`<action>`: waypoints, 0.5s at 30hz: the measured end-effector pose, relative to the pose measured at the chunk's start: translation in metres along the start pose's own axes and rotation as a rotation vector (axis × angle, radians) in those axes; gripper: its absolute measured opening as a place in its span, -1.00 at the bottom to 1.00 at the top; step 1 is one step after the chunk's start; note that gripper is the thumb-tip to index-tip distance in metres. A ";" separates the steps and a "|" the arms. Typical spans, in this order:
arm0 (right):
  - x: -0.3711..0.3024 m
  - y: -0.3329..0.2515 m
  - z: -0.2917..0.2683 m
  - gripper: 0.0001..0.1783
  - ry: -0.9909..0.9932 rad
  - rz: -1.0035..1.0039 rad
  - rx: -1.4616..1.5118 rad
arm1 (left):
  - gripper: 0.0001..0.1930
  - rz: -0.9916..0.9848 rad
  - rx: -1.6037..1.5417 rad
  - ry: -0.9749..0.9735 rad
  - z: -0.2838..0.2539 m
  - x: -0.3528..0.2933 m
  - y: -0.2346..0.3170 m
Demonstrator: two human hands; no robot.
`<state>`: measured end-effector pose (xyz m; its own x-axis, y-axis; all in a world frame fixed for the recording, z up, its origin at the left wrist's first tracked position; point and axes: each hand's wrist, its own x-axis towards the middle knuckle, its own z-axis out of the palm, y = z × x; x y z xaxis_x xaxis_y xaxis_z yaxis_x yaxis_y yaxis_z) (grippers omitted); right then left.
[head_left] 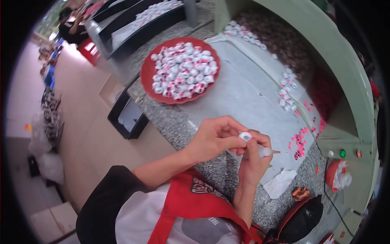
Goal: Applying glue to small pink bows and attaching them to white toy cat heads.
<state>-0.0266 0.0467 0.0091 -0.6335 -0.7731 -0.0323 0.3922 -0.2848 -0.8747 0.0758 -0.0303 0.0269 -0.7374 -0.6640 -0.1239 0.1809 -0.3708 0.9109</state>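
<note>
My left hand (215, 136) pinches a small round white piece (245, 136) with a pinkish-red top edge and a grey hollow face. Against the same piece, from the other side, press the fingertips of my right hand (256, 158). A small white squeeze bottle (265, 151) with a thin needle tip is also gripped in my right hand, its needle pointing right. Both hands are above the white paper sheet (227, 89) on the speckled stone bench. Beyond my left hand, a red scalloped plate (147, 83) holds a heap of white pieces (185, 69) with pink and dark marks.
A pale green arched housing (349, 77) encloses the bench's right side, with dark and red heaps inside. Loose white pieces (287, 87) and pink bits (300, 142) lie along it. Nearby are a torn paper scrap (280, 184), a red cup (334, 175), a black cable and a dark pouch (304, 215).
</note>
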 end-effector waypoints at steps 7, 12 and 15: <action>0.005 0.034 0.033 -0.85 -0.058 0.122 -0.079 | -0.80 0.057 -0.028 0.151 -0.042 -0.010 -0.002; 0.021 0.039 0.034 -0.79 0.006 0.164 -0.120 | -0.77 0.203 0.462 0.372 -0.066 0.009 0.010; 0.023 0.018 0.013 -0.73 0.057 0.205 -0.174 | -0.70 0.152 1.147 0.645 -0.117 0.033 0.026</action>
<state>-0.0253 0.0165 -0.0013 -0.5912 -0.7700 -0.2399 0.3987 -0.0206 -0.9168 0.1323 -0.1375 0.0010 -0.2616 -0.9557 0.1353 -0.6503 0.2781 0.7070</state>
